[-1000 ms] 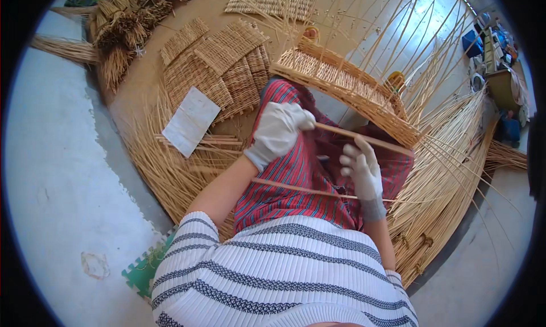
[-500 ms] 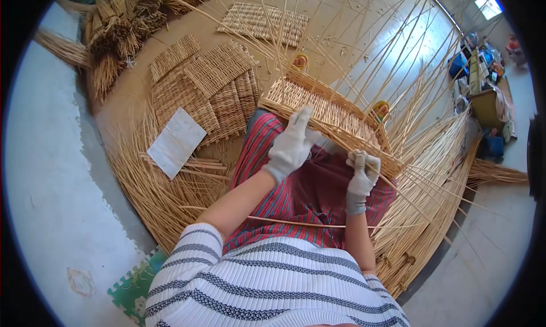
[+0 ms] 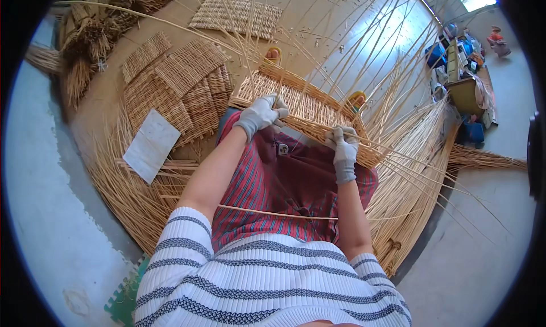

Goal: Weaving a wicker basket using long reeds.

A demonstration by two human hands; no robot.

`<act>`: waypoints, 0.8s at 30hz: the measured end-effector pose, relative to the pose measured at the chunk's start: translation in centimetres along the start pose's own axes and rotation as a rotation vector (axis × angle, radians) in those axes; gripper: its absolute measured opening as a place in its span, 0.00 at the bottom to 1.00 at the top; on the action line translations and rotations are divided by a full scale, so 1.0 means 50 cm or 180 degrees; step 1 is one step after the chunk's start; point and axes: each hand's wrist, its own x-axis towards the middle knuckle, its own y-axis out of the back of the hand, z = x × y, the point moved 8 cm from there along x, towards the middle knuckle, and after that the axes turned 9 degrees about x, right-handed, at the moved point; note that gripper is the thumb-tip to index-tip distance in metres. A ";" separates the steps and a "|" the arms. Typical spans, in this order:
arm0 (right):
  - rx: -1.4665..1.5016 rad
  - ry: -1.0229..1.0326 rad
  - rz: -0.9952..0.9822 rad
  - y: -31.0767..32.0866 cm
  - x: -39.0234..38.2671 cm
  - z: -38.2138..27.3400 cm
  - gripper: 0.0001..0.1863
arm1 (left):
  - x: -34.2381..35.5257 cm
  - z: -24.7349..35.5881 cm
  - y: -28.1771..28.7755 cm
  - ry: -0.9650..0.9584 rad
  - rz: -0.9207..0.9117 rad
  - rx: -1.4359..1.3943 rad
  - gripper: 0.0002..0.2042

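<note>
A shallow rectangular wicker basket (image 3: 293, 97) in progress rests across my lap, long loose canes sticking up from its rim. My left hand (image 3: 260, 116), in a pale work glove, is closed on the near wall toward the left end. Also gloved, my right hand (image 3: 344, 148) grips the same wall near its right corner, where several loose canes run out to the right. Both sets of fingertips are partly hidden. Beneath the basket lies a dark red apron (image 3: 301, 179) over striped cloth. One long cane (image 3: 273, 213) crosses my lap.
Woven panels (image 3: 190, 68) lie stacked on the floor at left, with a white sheet (image 3: 151, 147) beside them. Loose canes (image 3: 418, 173) spread on both sides. Bundled stalks (image 3: 94, 28) stand far left; a cluttered olive cabinet (image 3: 466, 94) is far right.
My left hand has gone from raised fingers over the near wall to a lower grip on it. My right hand stays at the right end. The whole view has shifted slightly.
</note>
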 end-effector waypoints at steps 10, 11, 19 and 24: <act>-0.2309 0.2945 -0.0822 -0.428 0.010 -0.301 0.42 | -0.003 0.018 0.001 0.0052 0.0716 0.0206 0.12; -0.1354 0.2225 -0.0642 -0.358 0.013 -0.262 0.37 | -0.004 0.018 0.003 0.0040 0.0698 0.0164 0.11; 0.0715 0.1481 0.0072 -0.073 -0.081 -0.048 0.15 | 0.007 0.027 -0.028 0.0039 0.0858 -0.0301 0.19; 0.1063 0.0552 -0.0736 -0.132 -0.076 -0.082 0.13 | -0.026 0.059 -0.029 -0.0122 0.1211 -0.0369 0.15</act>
